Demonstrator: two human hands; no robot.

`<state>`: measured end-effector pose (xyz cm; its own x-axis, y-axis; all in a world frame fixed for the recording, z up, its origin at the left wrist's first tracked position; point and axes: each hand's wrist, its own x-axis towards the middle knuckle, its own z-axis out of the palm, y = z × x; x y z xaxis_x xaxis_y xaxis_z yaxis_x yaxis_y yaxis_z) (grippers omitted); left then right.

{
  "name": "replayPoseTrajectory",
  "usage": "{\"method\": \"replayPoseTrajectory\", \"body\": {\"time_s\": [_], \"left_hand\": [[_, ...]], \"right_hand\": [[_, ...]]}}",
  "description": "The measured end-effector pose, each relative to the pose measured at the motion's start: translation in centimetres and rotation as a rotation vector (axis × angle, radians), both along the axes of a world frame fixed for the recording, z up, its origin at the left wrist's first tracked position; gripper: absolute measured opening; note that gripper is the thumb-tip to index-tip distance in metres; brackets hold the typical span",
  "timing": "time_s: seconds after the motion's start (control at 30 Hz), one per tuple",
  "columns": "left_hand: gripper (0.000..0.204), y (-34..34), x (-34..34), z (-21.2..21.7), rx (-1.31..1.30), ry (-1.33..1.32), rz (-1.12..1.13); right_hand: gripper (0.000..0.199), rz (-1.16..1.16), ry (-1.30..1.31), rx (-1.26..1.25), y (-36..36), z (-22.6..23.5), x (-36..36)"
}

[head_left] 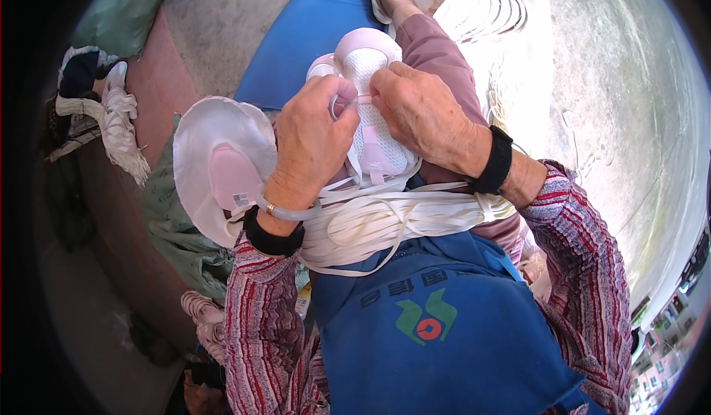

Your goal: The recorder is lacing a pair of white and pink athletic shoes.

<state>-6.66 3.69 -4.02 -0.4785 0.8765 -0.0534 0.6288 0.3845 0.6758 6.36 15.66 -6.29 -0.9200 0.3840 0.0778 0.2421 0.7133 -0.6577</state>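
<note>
On my lap lies a white mesh shoe upper (366,63) with pale pink trim and a pink tongue strip. My left hand (317,130) is closed over its left side, thumb and forefinger pinching a thin white shoelace. My right hand (426,115) is closed at the upper's right edge, its fingertips pinched close to the left hand's; what lies inside them is mostly hidden, though the lace seems to run between both hands. Below the upper, a thick bundle of white shoelaces (363,226) rests across my lap, with loose strands trailing over it.
Left of my lap is another white upper with a pink insole (235,174). Several stacked uppers (485,4) lie at the far right, beside my foot. White shoe parts (118,118) and a green sack (122,11) are at the left. A blue apron (437,296) covers my front.
</note>
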Motion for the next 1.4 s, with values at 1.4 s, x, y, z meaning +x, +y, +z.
{"method": "replayPoseTrajectory", "body": {"time_s": [1.4], "left_hand": [[0.017, -2.2, -0.3, 2.8, 0.068, -0.620, 0.193]], "right_hand": [[0.016, 0.216, 0.206, -0.197, 0.0, 0.7, -1.3]]}}
